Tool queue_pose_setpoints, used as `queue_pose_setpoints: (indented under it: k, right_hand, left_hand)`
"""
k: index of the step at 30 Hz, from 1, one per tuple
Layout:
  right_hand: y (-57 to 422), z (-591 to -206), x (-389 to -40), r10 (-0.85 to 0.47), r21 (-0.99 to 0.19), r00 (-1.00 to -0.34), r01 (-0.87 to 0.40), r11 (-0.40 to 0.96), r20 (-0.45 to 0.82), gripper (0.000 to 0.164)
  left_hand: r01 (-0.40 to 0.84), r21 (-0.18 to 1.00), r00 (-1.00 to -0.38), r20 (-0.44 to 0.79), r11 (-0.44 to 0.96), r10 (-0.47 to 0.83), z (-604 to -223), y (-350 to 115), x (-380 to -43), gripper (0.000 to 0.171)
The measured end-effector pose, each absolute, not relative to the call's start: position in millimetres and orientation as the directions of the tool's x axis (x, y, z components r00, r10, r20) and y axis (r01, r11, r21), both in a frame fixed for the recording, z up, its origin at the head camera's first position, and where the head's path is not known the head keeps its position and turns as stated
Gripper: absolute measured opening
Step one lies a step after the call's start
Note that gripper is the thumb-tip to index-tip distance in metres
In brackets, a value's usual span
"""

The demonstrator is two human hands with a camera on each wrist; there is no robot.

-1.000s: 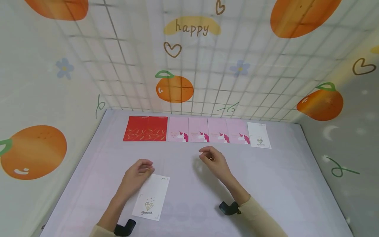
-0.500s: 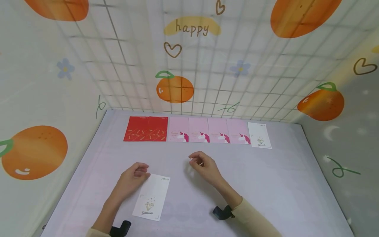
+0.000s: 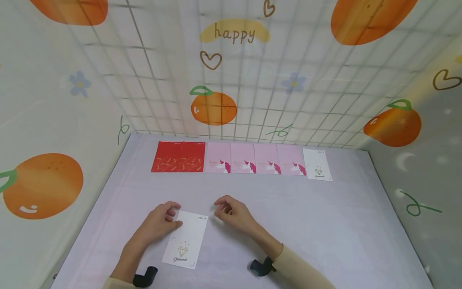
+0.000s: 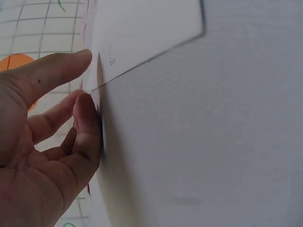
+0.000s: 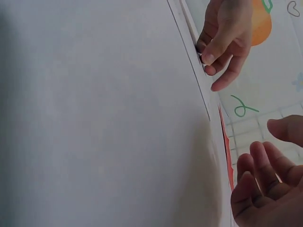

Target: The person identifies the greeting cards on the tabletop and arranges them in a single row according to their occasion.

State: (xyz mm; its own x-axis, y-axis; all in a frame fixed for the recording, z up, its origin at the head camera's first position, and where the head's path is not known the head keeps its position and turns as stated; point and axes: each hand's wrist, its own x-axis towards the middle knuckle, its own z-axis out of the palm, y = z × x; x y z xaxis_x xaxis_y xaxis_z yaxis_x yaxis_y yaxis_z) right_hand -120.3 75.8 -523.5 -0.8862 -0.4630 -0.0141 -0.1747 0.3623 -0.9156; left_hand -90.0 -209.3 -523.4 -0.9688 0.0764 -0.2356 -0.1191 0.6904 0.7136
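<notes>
A white card (image 3: 185, 239) printed with a gold diamond and the word "Diamonds" lies on the near left of the table. At its upper left edge is my left hand (image 3: 157, 223), with thumb and fingers apart and the thumb tip over the card's edge. The left wrist view has the card's corner (image 4: 156, 28) close to the fingertips of the left hand (image 4: 57, 123); whether they touch it cannot be told. Right of the card, my right hand (image 3: 234, 212) hovers above the table, fingers loosely bent, holding nothing. In the right wrist view its thumb (image 5: 286, 130) stands apart from the fingers.
Along the table's (image 3: 317, 228) back edge runs a row: two overlapping red cards (image 3: 178, 157), several pink unicorn cards (image 3: 242, 158), and another white diamond card (image 3: 317, 165) at the right end. Behind it rises a grid wall (image 3: 252, 100) covered by a printed sheet.
My right hand has moved left and nearer, towards the white card. My left hand has shifted slightly left and nearer, its thumb spreading from the fingers. The card has hardly moved.
</notes>
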Motion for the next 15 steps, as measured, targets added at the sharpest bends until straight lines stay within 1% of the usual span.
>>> queue_pose_setpoints:
  k: [7, 15]
  right_hand:
    - [69, -535, -119, -0.501, -0.912, -0.865, -0.187, 0.365, -0.023, 0.025]
    - [67, -544, -118, -0.5, -0.899, -0.866, -0.21, 0.384, -0.011, 0.024]
  left_hand:
    - [-0.1, 0.696, -0.971, -0.223, 0.711, 0.081, -522, -207, -90, 0.043]
    - [-0.113, 0.689, -0.969, -0.236, 0.716, 0.074, -523, -206, -90, 0.039]
